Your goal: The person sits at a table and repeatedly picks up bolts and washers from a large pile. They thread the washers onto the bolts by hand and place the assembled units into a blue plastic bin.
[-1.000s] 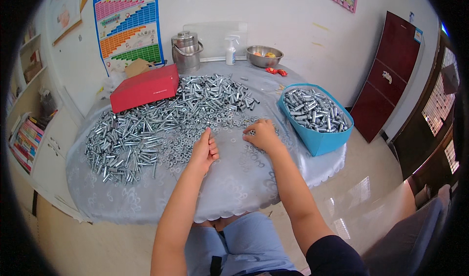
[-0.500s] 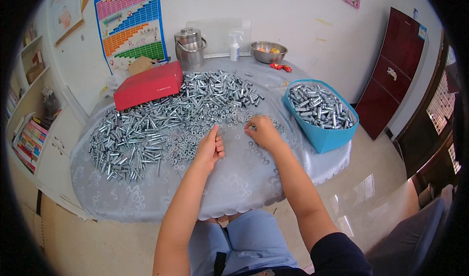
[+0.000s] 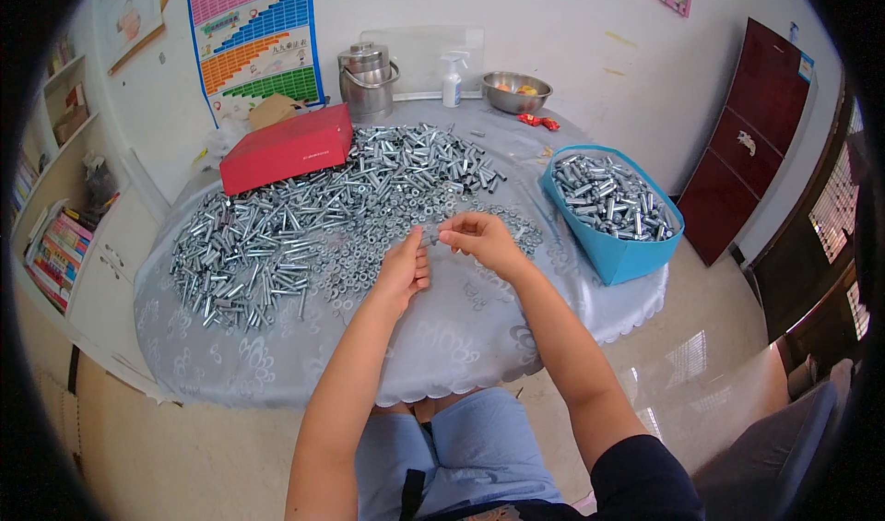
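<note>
Over the table, my left hand (image 3: 403, 270) is closed with its thumb up, holding a small silver bolt (image 3: 430, 240) whose end shows past the fingertips. My right hand (image 3: 486, 242) pinches at that end from the other side; whatever sits between its fingertips is too small to make out. Behind and left of my hands spreads a heap of loose nuts and washers (image 3: 350, 272). More small rings (image 3: 516, 228) lie beyond my right hand. A large pile of metal bolts with sleeves (image 3: 249, 244) covers the table's left and back.
To the right stands a blue bin (image 3: 631, 261) filled with bolts. A red box (image 3: 288, 149) rests on the pile's back left. Along the wall are a steel pot (image 3: 367, 83), a white spray bottle (image 3: 452, 80) and a steel bowl (image 3: 516, 95) with fruit. Red wrappers (image 3: 538, 122) lie by the bowl.
My right hand has moved left from the scattered rings to my left hand, and their fingertips now meet at the bolt. The left hand has stayed nearly in place.
</note>
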`<state>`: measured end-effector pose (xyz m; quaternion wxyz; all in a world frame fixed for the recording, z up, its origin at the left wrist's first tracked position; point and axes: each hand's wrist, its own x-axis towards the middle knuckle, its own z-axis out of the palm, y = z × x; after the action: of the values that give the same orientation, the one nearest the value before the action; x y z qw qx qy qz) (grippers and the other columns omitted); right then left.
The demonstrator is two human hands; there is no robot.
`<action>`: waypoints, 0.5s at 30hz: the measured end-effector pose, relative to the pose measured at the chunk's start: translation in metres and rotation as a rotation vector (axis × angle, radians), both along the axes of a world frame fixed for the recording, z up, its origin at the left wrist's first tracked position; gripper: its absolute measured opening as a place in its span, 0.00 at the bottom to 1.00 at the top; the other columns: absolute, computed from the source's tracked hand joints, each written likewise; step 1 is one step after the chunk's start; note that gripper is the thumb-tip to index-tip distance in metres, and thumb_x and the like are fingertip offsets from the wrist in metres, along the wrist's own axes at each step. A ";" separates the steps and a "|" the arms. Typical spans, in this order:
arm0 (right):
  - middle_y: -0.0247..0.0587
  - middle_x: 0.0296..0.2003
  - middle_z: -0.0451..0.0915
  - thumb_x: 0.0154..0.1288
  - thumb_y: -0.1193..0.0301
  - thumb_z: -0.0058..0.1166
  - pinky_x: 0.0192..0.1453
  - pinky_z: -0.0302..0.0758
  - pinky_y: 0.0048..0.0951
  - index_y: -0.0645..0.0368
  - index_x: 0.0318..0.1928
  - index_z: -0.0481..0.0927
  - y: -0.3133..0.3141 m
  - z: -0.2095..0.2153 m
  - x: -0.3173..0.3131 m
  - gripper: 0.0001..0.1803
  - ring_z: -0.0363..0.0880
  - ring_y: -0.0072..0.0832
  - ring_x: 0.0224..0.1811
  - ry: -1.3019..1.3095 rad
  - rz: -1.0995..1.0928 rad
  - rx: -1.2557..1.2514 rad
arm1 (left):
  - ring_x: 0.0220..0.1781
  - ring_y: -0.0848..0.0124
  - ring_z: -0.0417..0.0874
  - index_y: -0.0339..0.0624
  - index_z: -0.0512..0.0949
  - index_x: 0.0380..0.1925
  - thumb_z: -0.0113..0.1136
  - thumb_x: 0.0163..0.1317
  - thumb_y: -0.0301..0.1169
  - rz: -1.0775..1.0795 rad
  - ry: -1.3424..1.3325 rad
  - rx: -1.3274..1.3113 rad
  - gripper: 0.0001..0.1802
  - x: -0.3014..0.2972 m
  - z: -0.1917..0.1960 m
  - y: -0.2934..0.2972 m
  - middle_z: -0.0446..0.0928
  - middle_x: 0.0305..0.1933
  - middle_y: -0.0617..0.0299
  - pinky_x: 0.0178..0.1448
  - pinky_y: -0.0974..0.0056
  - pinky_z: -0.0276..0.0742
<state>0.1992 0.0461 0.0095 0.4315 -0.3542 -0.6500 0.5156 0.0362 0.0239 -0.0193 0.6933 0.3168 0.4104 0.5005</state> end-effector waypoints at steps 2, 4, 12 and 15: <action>0.30 0.28 0.78 0.53 0.70 0.59 0.31 0.67 0.17 0.60 0.36 0.79 0.000 -0.001 0.000 0.10 0.72 0.15 0.28 0.016 -0.030 0.018 | 0.15 0.81 0.52 0.50 0.61 0.19 0.49 0.59 0.51 -0.012 0.006 -0.004 0.21 0.000 -0.002 0.001 0.51 0.14 0.76 0.19 0.74 0.51; 0.30 0.28 0.78 0.54 0.71 0.59 0.32 0.68 0.18 0.61 0.35 0.79 0.008 -0.009 0.001 0.09 0.73 0.16 0.28 0.013 -0.032 0.101 | 0.15 0.81 0.52 0.51 0.60 0.18 0.49 0.60 0.50 -0.016 0.006 -0.019 0.20 0.001 -0.001 0.001 0.50 0.14 0.76 0.19 0.74 0.50; 0.32 0.26 0.77 0.53 0.72 0.58 0.30 0.68 0.19 0.61 0.34 0.79 0.001 -0.008 -0.002 0.08 0.72 0.16 0.27 -0.148 -0.073 0.464 | 0.15 0.80 0.51 0.52 0.59 0.18 0.49 0.60 0.50 -0.007 0.004 -0.051 0.21 0.002 0.003 0.000 0.50 0.14 0.75 0.19 0.73 0.48; 0.33 0.27 0.77 0.51 0.71 0.59 0.31 0.68 0.21 0.60 0.35 0.80 0.000 -0.008 -0.002 0.09 0.73 0.20 0.28 -0.242 -0.075 0.613 | 0.15 0.80 0.51 0.51 0.59 0.19 0.50 0.59 0.51 -0.012 0.026 -0.053 0.21 0.003 0.005 -0.002 0.49 0.15 0.75 0.19 0.73 0.48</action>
<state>0.1974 0.0458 0.0015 0.4563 -0.2901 -0.8079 0.2342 0.0396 0.0219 -0.0147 0.6990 0.3074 0.4307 0.4811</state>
